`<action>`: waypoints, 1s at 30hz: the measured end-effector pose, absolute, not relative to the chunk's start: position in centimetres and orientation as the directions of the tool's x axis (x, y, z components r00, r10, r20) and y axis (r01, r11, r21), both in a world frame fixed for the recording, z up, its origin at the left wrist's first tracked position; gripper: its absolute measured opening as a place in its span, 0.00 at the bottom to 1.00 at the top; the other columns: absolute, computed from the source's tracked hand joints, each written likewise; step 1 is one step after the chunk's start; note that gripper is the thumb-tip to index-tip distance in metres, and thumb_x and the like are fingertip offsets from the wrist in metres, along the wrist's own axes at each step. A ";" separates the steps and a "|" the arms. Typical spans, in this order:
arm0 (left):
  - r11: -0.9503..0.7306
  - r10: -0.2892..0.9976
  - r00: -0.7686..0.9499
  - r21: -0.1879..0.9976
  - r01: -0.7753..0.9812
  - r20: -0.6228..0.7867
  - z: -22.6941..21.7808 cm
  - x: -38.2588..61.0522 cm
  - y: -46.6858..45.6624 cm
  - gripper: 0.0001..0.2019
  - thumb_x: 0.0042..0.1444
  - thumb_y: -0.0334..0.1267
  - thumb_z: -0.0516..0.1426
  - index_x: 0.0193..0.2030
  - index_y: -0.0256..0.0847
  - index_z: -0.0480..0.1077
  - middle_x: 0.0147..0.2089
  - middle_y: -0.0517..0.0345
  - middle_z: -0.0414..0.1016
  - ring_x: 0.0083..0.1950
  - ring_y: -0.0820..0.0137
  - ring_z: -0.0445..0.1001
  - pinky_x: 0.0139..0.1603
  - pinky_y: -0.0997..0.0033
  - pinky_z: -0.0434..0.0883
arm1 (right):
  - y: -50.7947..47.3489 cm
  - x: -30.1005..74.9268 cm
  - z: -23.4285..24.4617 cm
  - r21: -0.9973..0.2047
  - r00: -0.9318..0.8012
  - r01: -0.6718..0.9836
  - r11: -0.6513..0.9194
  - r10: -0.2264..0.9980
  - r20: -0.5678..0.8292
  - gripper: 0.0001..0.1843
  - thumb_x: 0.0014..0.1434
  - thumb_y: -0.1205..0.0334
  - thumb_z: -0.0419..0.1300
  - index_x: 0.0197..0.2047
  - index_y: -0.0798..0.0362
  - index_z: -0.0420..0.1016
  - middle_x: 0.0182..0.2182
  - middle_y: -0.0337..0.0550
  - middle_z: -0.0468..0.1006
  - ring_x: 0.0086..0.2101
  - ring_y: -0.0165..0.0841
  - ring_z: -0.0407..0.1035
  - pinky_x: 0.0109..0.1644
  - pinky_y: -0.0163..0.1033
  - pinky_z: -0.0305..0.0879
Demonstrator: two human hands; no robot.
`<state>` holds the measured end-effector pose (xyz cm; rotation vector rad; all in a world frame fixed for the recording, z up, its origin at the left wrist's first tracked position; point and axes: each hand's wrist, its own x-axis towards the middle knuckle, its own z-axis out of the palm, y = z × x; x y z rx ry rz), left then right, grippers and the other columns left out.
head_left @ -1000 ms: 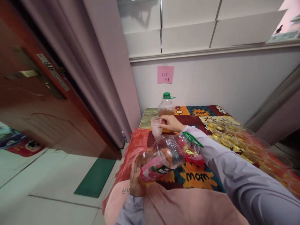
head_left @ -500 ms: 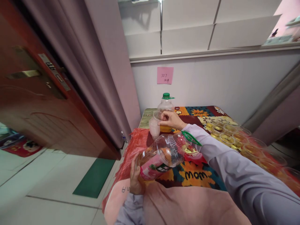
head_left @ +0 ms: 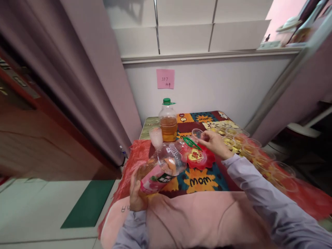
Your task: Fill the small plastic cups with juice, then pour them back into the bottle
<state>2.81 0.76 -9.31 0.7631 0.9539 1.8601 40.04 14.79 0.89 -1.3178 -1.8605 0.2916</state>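
Observation:
My left hand [head_left: 137,193] grips a large clear plastic bottle [head_left: 158,173] with a pink label, tilted with its neck toward the right; some amber drink lies in its lower end. A green handle ring [head_left: 191,143] sits at its neck. In my right hand [head_left: 213,143], pinched at the fingertips, is a clear plastic cup [head_left: 197,134], just beyond the bottle's mouth. Below them lies a red scalloped plate [head_left: 204,159] with a gold heart pattern. A stack of clear cups [head_left: 156,138] stands behind the bottle, to the left.
A second bottle [head_left: 168,128] of amber drink with a green cap stands upright at the back. Several filled cups [head_left: 241,140] stand in rows on the right. A patterned cloth [head_left: 202,183] and red plastic sheet [head_left: 129,162] cover the table; a pink note [head_left: 165,79] hangs on the wall.
My right hand has moved from the cup stack to the right, carrying one cup to the tilted bottle's mouth. My left hand still holds the bottle. The view has turned right.

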 end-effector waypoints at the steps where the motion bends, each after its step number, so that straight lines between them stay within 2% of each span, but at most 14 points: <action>1: -0.310 0.902 -0.416 0.849 -0.428 0.120 -9.2 2.8 0.8 0.34 0.55 0.56 0.68 0.66 0.46 0.75 0.72 0.45 0.75 0.76 0.43 0.69 0.81 0.37 0.59 | 14.2 40.7 0.2 -0.571 -0.138 0.710 0.413 0.876 0.463 0.19 0.62 0.43 0.70 0.31 0.48 0.74 0.29 0.43 0.80 0.29 0.37 0.71 0.36 0.41 0.63; 6: -0.316 0.905 -0.403 0.853 -0.416 0.139 -8.6 3.0 1.0 0.32 0.56 0.55 0.68 0.65 0.46 0.77 0.70 0.47 0.78 0.74 0.44 0.72 0.80 0.37 0.60 | 12.9 41.1 -2.9 -0.457 -0.172 0.826 0.329 0.920 0.351 0.14 0.63 0.48 0.70 0.36 0.48 0.76 0.35 0.46 0.84 0.35 0.41 0.77 0.40 0.42 0.65; 10: -0.343 0.892 -0.421 0.856 -0.386 0.168 -8.5 3.1 1.4 0.32 0.54 0.56 0.68 0.63 0.45 0.78 0.70 0.48 0.78 0.73 0.44 0.72 0.79 0.37 0.61 | 12.7 40.1 -4.5 -0.441 -0.148 0.849 0.290 0.933 0.328 0.13 0.62 0.51 0.71 0.42 0.49 0.77 0.40 0.47 0.86 0.39 0.44 0.79 0.40 0.42 0.65; 12: -0.352 0.889 -0.421 0.856 -0.379 0.180 -8.5 3.0 1.5 0.32 0.54 0.55 0.68 0.63 0.43 0.78 0.70 0.46 0.78 0.73 0.44 0.73 0.79 0.38 0.62 | 12.4 39.8 -5.0 -0.448 -0.112 0.857 0.255 0.941 0.320 0.20 0.63 0.49 0.71 0.52 0.49 0.77 0.41 0.49 0.86 0.39 0.45 0.80 0.40 0.43 0.67; 15: -0.347 0.891 -0.418 0.857 -0.381 0.175 -8.6 3.0 1.5 0.32 0.54 0.55 0.68 0.63 0.42 0.77 0.69 0.45 0.79 0.72 0.45 0.74 0.79 0.38 0.62 | 11.6 39.6 -5.1 -0.468 -0.058 0.861 0.199 0.953 0.297 0.40 0.61 0.45 0.72 0.71 0.50 0.68 0.47 0.54 0.87 0.42 0.51 0.82 0.43 0.47 0.72; 18: -0.343 0.891 -0.424 0.854 -0.392 0.164 -8.6 3.0 1.4 0.32 0.54 0.55 0.68 0.63 0.44 0.77 0.68 0.47 0.80 0.71 0.45 0.74 0.79 0.38 0.62 | 10.5 39.6 -4.1 -0.533 -0.023 0.818 0.215 0.939 0.343 0.51 0.57 0.42 0.75 0.77 0.50 0.63 0.60 0.63 0.82 0.54 0.59 0.80 0.53 0.57 0.75; 21: -0.350 0.888 -0.429 0.846 -0.402 0.164 -8.6 3.0 1.3 0.32 0.54 0.54 0.69 0.63 0.43 0.77 0.68 0.48 0.80 0.72 0.45 0.73 0.79 0.39 0.62 | 9.3 38.9 -2.5 -0.716 0.130 0.630 0.301 0.868 0.479 0.51 0.59 0.38 0.73 0.76 0.50 0.62 0.66 0.64 0.76 0.61 0.59 0.75 0.62 0.63 0.73; 24: -0.337 0.890 -0.430 0.853 -0.398 0.151 -8.5 3.0 1.3 0.32 0.53 0.54 0.69 0.63 0.43 0.77 0.67 0.47 0.81 0.71 0.45 0.75 0.78 0.37 0.62 | 7.8 36.5 -1.9 -0.881 0.304 0.226 0.415 0.830 0.468 0.37 0.70 0.34 0.59 0.73 0.46 0.63 0.58 0.59 0.80 0.54 0.50 0.79 0.58 0.57 0.79; 26: -0.321 0.894 -0.425 0.863 -0.390 0.141 -8.3 3.1 1.2 0.32 0.54 0.54 0.68 0.63 0.44 0.77 0.67 0.48 0.80 0.71 0.46 0.75 0.79 0.38 0.62 | 6.7 34.1 -2.6 -0.911 0.289 -0.025 0.411 0.876 0.387 0.33 0.73 0.32 0.52 0.70 0.44 0.64 0.54 0.56 0.81 0.48 0.46 0.81 0.49 0.52 0.82; 27: -0.321 0.893 -0.427 0.866 -0.384 0.141 -8.2 3.2 1.2 0.31 0.54 0.54 0.68 0.63 0.45 0.78 0.68 0.49 0.80 0.71 0.47 0.75 0.79 0.39 0.63 | 6.2 32.9 -3.2 -0.919 0.250 -0.115 0.377 0.906 0.341 0.35 0.71 0.29 0.53 0.70 0.43 0.64 0.55 0.55 0.80 0.47 0.46 0.81 0.46 0.50 0.82; 30: -0.344 0.883 -0.440 0.863 -0.371 0.164 -7.9 3.4 1.1 0.31 0.53 0.56 0.69 0.61 0.46 0.79 0.68 0.49 0.80 0.72 0.46 0.74 0.78 0.42 0.65 | 5.1 29.6 -5.6 -0.926 0.065 -0.317 0.202 0.979 0.192 0.48 0.60 0.21 0.61 0.74 0.38 0.60 0.63 0.56 0.75 0.53 0.49 0.79 0.41 0.47 0.82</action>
